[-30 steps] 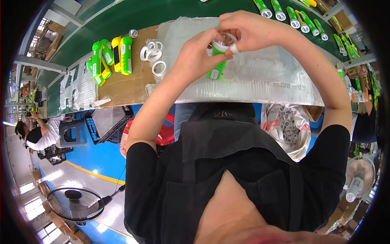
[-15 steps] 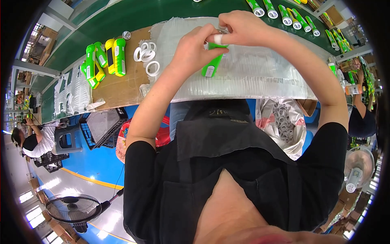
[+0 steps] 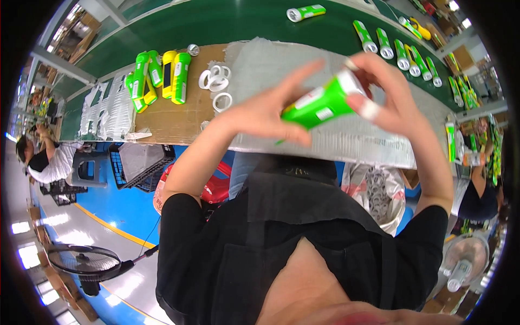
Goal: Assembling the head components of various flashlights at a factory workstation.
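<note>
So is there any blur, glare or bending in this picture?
All in the head view: the left hand at the green flashlight looks blurred, likely from motion; white glare patches the grey floor at lower left; fisheye distortion bows the green worktop; the corners fall to black.

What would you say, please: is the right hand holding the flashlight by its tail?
No, the right hand grips the green flashlight at its white-rimmed head.

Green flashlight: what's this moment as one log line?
right hand: holds green flashlight by white end | left hand: open near other end | white rings: on cardboard
</note>
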Motion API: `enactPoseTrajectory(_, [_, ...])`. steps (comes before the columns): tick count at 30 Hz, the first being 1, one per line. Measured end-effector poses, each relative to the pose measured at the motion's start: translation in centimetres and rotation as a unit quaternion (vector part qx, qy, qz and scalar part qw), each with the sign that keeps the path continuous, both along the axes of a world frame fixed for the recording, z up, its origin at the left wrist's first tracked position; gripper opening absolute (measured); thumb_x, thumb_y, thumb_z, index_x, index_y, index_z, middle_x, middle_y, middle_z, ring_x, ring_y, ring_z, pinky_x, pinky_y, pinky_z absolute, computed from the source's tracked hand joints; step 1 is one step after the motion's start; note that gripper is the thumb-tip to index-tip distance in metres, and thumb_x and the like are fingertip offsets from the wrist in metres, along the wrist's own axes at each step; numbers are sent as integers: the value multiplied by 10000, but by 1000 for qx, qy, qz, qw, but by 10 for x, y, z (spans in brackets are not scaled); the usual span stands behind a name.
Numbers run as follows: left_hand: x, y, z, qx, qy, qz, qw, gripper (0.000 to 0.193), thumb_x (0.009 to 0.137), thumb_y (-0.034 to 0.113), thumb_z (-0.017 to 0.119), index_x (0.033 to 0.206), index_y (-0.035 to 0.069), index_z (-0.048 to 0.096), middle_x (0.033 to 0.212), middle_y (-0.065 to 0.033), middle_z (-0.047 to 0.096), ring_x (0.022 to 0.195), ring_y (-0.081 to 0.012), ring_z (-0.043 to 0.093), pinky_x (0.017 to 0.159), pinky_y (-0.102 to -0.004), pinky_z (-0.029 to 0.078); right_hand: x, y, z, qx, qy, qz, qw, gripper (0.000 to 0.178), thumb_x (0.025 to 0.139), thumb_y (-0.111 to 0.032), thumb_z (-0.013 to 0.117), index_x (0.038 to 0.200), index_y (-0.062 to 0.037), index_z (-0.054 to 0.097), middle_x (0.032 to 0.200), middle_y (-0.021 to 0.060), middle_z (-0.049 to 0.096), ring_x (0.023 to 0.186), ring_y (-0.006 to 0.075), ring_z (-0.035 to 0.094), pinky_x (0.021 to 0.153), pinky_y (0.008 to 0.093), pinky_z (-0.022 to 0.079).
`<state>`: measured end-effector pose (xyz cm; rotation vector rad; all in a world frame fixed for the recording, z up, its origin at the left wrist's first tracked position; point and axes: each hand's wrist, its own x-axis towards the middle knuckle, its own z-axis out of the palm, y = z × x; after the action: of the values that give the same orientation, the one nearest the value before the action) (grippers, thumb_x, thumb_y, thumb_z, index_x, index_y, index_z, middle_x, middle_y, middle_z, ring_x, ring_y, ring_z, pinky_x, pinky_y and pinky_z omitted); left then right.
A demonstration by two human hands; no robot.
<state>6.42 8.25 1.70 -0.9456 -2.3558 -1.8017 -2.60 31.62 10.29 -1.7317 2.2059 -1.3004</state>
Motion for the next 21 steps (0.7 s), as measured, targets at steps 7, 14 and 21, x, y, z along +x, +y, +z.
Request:
enactPoseTrajectory(7, [-27,12,-11,-143,23,155,977,667,776,180,702,1372,81,418,950,-202,675,876,-435,639,748,-467,515,-27,-25,-68,-53,83,-192,976,293,963,-343,486,1040,-85,601,824,135,652,733,329,657,613,368,491])
enactPoseTrajectory(14, [-69,-57,-53,-222,124,361,897,665,796,307,754,1361,103,470,1244,-215,570,1110,-377,571,901,-439,487,-125,-76,-140,-94,3,-306,947,288,995,-334,460,1110,-109,600,955,148,676,871,343,659,755,383,497])
enactPoseTrajectory(21, [7,-173,-74,-478,-7,633,609,658,762,279,775,1356,192,504,1126,-149,577,1023,-333,575,826,-425,521,-280,-24,-187,110,60,-553,824,530,921,-492,549,1212,-49,534,1096,169,664,993,338,649,831,462,505])
